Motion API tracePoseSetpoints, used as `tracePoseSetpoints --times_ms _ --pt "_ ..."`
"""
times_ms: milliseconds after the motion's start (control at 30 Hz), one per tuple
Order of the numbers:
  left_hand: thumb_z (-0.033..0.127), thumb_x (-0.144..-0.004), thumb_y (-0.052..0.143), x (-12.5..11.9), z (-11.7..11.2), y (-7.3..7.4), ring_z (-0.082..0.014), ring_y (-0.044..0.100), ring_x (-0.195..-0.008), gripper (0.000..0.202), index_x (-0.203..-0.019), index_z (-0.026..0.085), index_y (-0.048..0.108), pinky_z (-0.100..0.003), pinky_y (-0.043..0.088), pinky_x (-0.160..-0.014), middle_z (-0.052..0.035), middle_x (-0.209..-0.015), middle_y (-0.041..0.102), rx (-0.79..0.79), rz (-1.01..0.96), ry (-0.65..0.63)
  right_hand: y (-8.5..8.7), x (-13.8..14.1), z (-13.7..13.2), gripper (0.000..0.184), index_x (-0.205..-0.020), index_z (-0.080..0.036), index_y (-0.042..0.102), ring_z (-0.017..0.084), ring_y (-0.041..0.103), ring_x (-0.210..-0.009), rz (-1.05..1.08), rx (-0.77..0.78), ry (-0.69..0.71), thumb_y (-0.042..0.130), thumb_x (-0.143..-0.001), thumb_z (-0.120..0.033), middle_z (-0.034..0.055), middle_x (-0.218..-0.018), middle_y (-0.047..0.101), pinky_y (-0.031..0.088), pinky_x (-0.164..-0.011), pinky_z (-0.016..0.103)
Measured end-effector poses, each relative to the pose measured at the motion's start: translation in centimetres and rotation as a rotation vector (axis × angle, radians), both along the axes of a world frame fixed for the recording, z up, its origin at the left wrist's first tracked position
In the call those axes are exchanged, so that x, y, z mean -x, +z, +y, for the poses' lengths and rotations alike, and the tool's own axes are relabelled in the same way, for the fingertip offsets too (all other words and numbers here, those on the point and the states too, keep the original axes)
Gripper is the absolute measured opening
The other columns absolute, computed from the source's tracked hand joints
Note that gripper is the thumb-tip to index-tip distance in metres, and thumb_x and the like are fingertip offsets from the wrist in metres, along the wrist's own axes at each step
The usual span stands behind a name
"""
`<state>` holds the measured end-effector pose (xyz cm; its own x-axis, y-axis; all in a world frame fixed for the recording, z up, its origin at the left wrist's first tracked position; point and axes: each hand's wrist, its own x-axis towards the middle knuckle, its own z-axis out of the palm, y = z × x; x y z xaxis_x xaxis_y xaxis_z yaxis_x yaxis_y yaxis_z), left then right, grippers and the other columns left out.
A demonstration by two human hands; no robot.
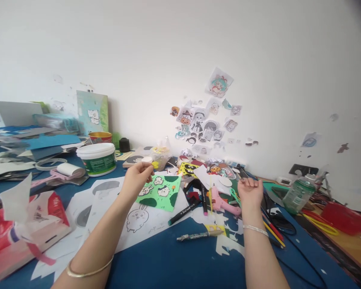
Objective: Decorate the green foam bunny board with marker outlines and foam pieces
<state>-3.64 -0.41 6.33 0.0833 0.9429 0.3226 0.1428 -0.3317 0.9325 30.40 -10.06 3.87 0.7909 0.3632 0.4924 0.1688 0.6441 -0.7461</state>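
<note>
A green card (160,193) bearing cartoon figures lies on a white sheet (156,225) on the blue desk (180,267), ahead of the person and left of centre. The left hand (141,173) is raised at the card's upper left corner, thumb and fingers pinched together; at the blurred fingertips it appears to grip a small yellow piece (155,165).

A rabbit drawing (137,218) is visible on the sheet, below the card. Just right of the card lie a black marker with a teal end (184,210) and another with a magenta end (204,199); a patterned pen (198,235) rests nearer the person.

The right hand (250,192) is loosely curled, palm upward, just beside a pink glue gun (224,204) and a green handle (234,196); whether it grasps anything cannot be told. Pencils (273,230) lie beside the right wrist.

Farther out, a lidded white tub (96,160) stands to the left and a green bottle (299,194) to the right. Cut-out drawings (198,120) are fixed to the wall behind.
</note>
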Motion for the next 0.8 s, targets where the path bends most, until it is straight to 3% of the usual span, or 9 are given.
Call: tracePoseSetpoints --times_ms 100,200,267,367,433,500,567,667,800 --pt "0.037 -0.066 0.055 0.8 0.3 0.1 -0.0134 0.054 -0.052 0.023 -0.077 0.017 0.058 -0.025 0.045 -0.049 0.0001 -0.061 0.06 -0.029 -0.034 0.077 -0.7 -0.5 0.4 0.039 -0.059 -0.023 0.026 0.011 0.027 -0.043 0.022 0.029 -0.045 0.036 -0.08 -0.054 -0.0074 -0.053 0.029 0.036 -0.051 0.027" --pt "0.037 -0.07 0.051 1.2 0.3 -0.2 -0.0166 0.057 -0.056 0.023 -0.08 0.019 0.059 -0.026 0.044 -0.051 -0.0009 -0.064 0.062 -0.066 0.134 0.163 -0.9 2.6 1.7 0.028 -0.069 -0.022 0.044 0.012 0.039 -0.051 0.009 0.078 -0.072 0.05 -0.076 -0.048 -0.0036 -0.063 0.045 0.038 -0.055 0.027" --pt "0.036 -0.073 0.048 1.0 -0.2 -0.6 -0.0196 0.059 -0.063 0.022 -0.081 0.02 0.06 -0.028 0.043 -0.054 -0.0025 -0.07 0.065 -0.112 0.33 0.211 -0.8 5.5 2.2 0.023 -0.073 -0.02 0.05 0.014 0.047 -0.062 -0.125 0.199 -0.06 0.05 -0.079 -0.042 0.0001 -0.071 0.052 0.04 -0.061 0.028" --pt "0.035 -0.078 0.041 0.2 -1.4 -1.5 -0.0224 0.061 -0.072 0.024 -0.083 0.021 0.06 -0.028 0.041 -0.056 -0.0047 -0.082 0.067 -0.17 0.584 0.172 -0.7 9.2 2.0 0.024 -0.081 -0.02 0.056 0.018 0.054 -0.087 -0.539 0.41 0.244 0.038 -0.087 -0.035 0.0056 -0.09 0.06 0.041 -0.079 0.03" --pt "0.035 -0.081 0.038 -0.3 -2.1 -2.3 -0.0228 0.061 -0.075 0.026 -0.085 0.021 0.059 -0.028 0.04 -0.056 -0.006 -0.088 0.068 -0.17 0.693 0.097 -1.1 10.6 1.7 0.024 -0.079 -0.019 0.054 0.016 0.056 -0.079 -0.741 0.539 0.538 0.035 -0.089 -0.031 0.0034 -0.081 0.061 0.041 -0.075 0.028" --pt "0.033 -0.084 0.035 -0.7 -2.6 -3.3 -0.0229 0.06 -0.078 0.027 -0.086 0.02 0.059 -0.028 0.041 -0.057 -0.0073 -0.091 0.067 -0.179 0.772 0.036 -1.8 11.2 1.5 0.022 -0.071 -0.019 0.048 0.013 0.051 -0.062 -0.865 0.694 0.675 0.036 -0.088 -0.028 -0.0016 -0.062 0.054 0.039 -0.063 0.025" --pt "0.03 -0.087 0.033 -1.0 -2.7 -4.4 -0.0229 0.06 -0.081 0.027 -0.085 0.019 0.058 -0.028 0.042 -0.061 -0.0086 -0.091 0.067 -0.245 0.86 0.003 -2.6 11.3 1.5 0.02 -0.066 -0.02 0.043 0.011 0.044 -0.055 -0.972 0.8 0.645 0.039 -0.085 -0.025 -0.0043 -0.056 0.046 0.033 -0.054 0.022" --pt "0.022 -0.089 0.032 -1.5 -2.8 -5.8 -0.023 0.059 -0.081 0.027 -0.083 0.017 0.058 -0.029 0.043 -0.067 -0.0106 -0.086 0.065 -0.397 1.054 -0.026 -3.1 11.2 1.6 0.019 -0.062 -0.019 0.039 0.01 0.04 -0.056 -1.122 0.841 0.546 0.04 -0.081 -0.02 -0.0042 -0.06 0.043 0.026 -0.052 0.022" --pt "0.005 -0.083 0.035 -2.1 -3.5 -6.0 -0.0235 0.058 -0.08 0.025 -0.087 0.013 0.058 -0.031 0.044 -0.068 -0.0126 -0.088 0.063 -0.508 1.337 -0.107 -3.1 11.4 1.6 0.019 -0.06 -0.019 0.036 0.009 0.037 -0.055 -1.199 0.867 0.519 0.04 -0.079 -0.018 -0.0042 -0.06 0.042 0.022 -0.05 0.022"
